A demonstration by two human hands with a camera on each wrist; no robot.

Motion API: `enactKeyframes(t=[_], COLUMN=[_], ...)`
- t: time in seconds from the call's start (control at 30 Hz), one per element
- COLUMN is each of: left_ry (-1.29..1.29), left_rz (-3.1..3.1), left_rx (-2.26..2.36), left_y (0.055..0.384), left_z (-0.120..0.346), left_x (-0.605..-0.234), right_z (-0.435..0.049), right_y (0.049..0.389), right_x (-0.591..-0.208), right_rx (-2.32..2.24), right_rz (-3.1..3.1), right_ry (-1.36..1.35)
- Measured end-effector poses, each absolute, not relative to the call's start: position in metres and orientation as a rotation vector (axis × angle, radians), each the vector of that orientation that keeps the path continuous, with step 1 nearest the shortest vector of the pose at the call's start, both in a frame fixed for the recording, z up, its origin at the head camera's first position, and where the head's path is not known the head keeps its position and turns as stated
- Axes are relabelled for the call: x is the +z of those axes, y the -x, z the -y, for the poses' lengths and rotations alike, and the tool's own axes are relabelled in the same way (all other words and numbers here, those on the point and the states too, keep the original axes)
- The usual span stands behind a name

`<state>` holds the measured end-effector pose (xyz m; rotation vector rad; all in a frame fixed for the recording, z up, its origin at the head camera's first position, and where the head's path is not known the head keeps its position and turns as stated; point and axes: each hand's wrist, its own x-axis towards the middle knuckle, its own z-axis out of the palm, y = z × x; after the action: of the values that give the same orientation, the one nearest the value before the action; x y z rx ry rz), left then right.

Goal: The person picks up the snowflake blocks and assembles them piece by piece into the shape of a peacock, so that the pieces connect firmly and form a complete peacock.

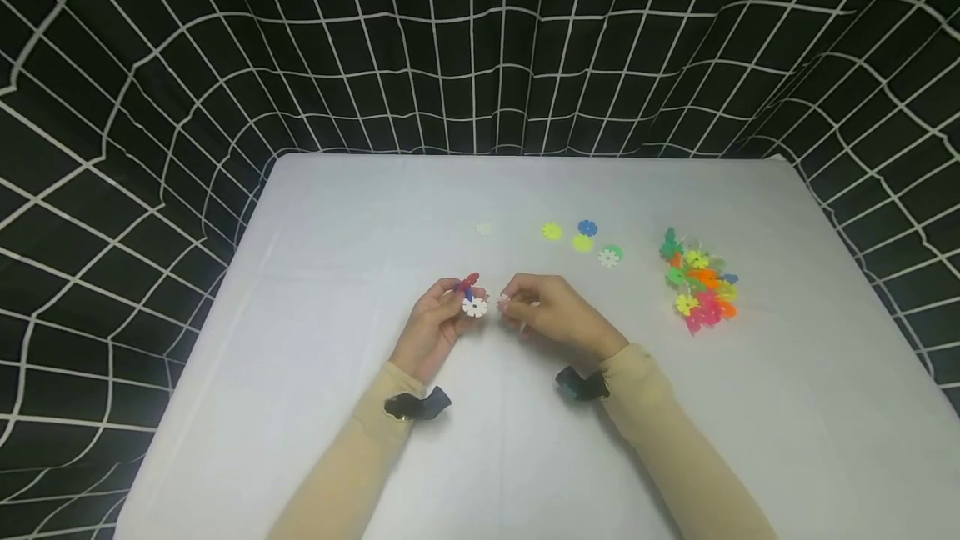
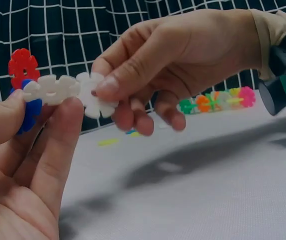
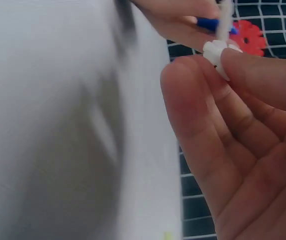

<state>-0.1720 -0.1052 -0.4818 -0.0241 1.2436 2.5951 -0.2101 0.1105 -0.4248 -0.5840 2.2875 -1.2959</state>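
My left hand [image 1: 431,327] pinches a small cluster of joined flower-shaped plastic discs between thumb and fingers. In the left wrist view the cluster has a red disc [image 2: 23,67], a blue disc [image 2: 31,112] and a white disc [image 2: 53,89]. Another white disc [image 2: 94,106] is pinched between the thumb and index finger of my right hand [image 1: 561,315]. The head view has a narrow gap between the two hands; in the left wrist view the white discs overlap or meet edge to edge, and I cannot tell whether they touch. The right thumb partly covers its disc.
A heap of mixed-colour flower discs [image 1: 705,282] lies on the white table [image 1: 337,232] at the right. Loose ones lie beyond the hands: yellow [image 1: 551,231], blue [image 1: 587,227], white [image 1: 608,258] over green, and a pale disc [image 1: 483,228]. A black grid-patterned curtain [image 1: 480,48] surrounds the table.
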Motion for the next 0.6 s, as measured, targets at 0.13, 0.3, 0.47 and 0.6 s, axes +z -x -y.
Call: enactKeyframes(t=[0.13,0.3,0.47,0.6], left_ry=[0.004,0.033,0.029,-0.011], left_rz=[-1.211,-1.195,-1.245,-1.285], left_rx=[2.591,2.588,2.546,2.501], left_y=[0.1732,0.1732,0.1722,0.171], left_z=[0.1053,0.1039,0.1028,0.1037], left_x=[-0.4826,-0.4829,-0.4816,-0.4815], right_z=[-0.1098,-0.1098,-0.1082,-0.108], right_y=[0.2098,0.2097,0.2089,0.2088], right_x=[-0.4294,-0.431,-0.4293,-0.4292], right_rx=[-1.301,-1.312,-1.321,-1.31], right_rz=[-2.299,-2.296,-2.271,-2.277], right_ry=[0.624,0.633,0.629,0.637])
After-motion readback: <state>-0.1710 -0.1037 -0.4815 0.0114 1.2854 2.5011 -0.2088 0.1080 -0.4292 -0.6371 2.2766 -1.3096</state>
